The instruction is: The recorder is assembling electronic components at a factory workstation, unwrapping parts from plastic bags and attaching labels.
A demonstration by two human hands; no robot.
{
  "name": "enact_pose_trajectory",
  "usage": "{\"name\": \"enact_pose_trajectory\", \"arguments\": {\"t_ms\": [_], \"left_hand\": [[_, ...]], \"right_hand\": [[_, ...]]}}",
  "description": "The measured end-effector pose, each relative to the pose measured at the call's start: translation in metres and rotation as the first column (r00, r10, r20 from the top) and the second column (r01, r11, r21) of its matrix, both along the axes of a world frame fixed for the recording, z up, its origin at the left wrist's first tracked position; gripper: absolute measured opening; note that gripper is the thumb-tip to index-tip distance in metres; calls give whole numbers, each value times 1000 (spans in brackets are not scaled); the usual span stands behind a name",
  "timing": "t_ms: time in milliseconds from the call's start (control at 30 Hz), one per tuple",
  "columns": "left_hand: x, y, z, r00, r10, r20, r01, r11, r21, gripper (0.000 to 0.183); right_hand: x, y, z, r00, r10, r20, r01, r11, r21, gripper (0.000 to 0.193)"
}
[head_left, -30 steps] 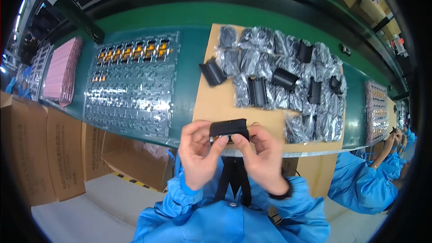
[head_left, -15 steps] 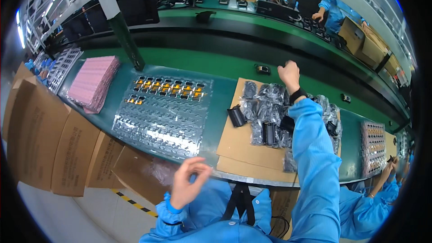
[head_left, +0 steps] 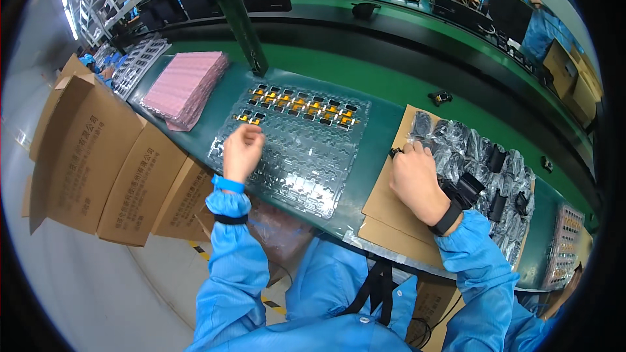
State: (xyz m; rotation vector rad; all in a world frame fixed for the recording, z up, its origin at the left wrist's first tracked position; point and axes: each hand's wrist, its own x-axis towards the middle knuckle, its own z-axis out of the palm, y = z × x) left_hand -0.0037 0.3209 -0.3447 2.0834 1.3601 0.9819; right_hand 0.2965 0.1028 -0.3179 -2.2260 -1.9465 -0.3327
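My left hand [head_left: 242, 151] is over the left part of a clear plastic tray [head_left: 293, 176], fingers bent together just below the short second row of small black and orange parts [head_left: 250, 119]. Whatever its fingertips hold, if anything, is hidden. On the left side of the cardboard sheet [head_left: 386, 199], my right hand [head_left: 417, 179] closes around a black plastic part [head_left: 396, 152], mostly covered by the fingers. Beside that wrist are several black parts in clear bags [head_left: 455, 135]. Some unwrapped black pieces [head_left: 497, 158] lie on top of them.
A pink bubble-wrapped stack [head_left: 186, 85] stands left of the tray. Open cardboard boxes [head_left: 130, 186] line the table's left front. A small black device [head_left: 440, 98] sits on the green surface behind the bags. Another filled tray [head_left: 565, 244] lies far right, near a co-worker's sleeve.
My right hand has drawn back from the green surface to the black part on the cardboard. My left hand has risen from the front edge to the tray. The whole view has shifted.
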Motion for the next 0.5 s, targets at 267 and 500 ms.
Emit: {"name": "enact_pose_trajectory", "arguments": {"t_ms": [267,500], "left_hand": [[-9,82,-19,940,127,-318,-85,986,141,24],[16,104,-15,834,36,-551,96,973,210,24]], "right_hand": [[-2,-50,30,571,-126,-811,-169,949,-267,20],[-11,-82,9,773,-37,-633,-49,992,-118,17]]}}
